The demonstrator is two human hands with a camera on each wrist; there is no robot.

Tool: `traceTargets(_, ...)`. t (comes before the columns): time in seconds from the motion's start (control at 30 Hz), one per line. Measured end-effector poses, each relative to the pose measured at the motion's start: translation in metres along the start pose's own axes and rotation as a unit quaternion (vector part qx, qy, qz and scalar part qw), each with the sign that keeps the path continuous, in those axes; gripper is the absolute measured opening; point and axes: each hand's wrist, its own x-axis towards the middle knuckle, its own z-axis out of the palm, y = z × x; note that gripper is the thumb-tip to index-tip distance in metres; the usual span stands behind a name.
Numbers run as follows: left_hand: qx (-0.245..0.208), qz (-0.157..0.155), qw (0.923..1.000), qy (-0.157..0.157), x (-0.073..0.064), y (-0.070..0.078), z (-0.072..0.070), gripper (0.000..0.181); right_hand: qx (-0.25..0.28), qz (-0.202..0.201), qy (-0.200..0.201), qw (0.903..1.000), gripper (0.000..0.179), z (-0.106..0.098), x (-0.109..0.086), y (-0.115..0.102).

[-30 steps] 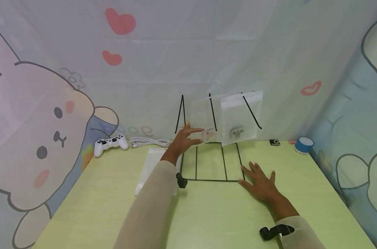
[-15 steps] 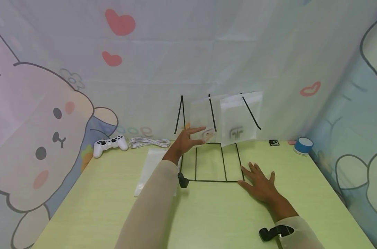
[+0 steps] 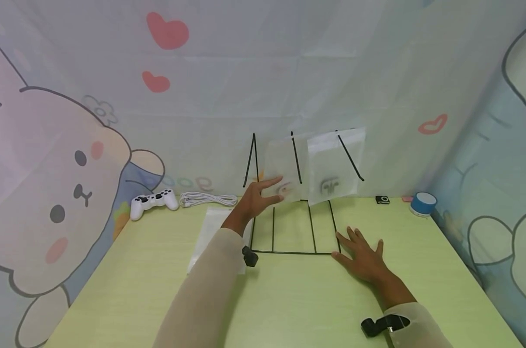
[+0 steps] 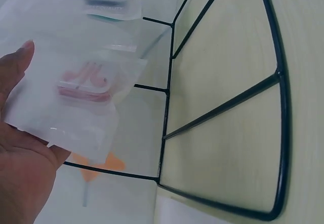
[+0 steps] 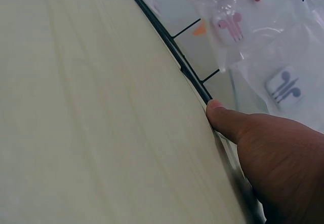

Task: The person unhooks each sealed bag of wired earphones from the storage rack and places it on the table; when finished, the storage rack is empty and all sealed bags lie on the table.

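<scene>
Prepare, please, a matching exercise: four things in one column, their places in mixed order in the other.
Things
1. White game controller with black buttons
2. Right hand
3. Translucent plastic bag showing pinkish earphones
4. Blue cylinder with white top

Places
A. Near the pale green table's far right corner
B. Left of the coiled white cable
C. Hanging on the middle prong of the black wire rack
D. At the rack's near right corner

Pairs: 1-B; 2-D; 3-C; 4-A

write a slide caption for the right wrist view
Right hand, thumb against a black wire rack; beyond it, one translucent bag holds pink earphones, a second bag dark earphones.
</scene>
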Motion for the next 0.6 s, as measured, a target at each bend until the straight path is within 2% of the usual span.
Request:
traceTargets(0.1,0.002,0.006,1.0000,0.002,-0.004,0.004,-0.004,0.065,0.000,0.000,0.000,1.0000,0.075,0.000,-0.001,-0.001)
traceTargets(0.27,0.007,-0.003,1.0000,0.002,-0.011,0.010,-0.013,0.066,-0.002,-0.001,0.001,1.0000,0.075,-0.001,-0.001,-0.002)
traceTargets(0.53,0.052,-0.023,0.9984,0.003,-0.024,0.023,-0.023,0.066,-0.001,-0.002,0.001,1.0000,0.074,-0.001,-0.002,-0.002)
traceTargets(0.6,0.064,-0.019,0.9978,0.001,-0.027,0.027,-0.024,0.066,0.000,-0.003,0.002,1.0000,0.074,-0.002,-0.002,-0.002)
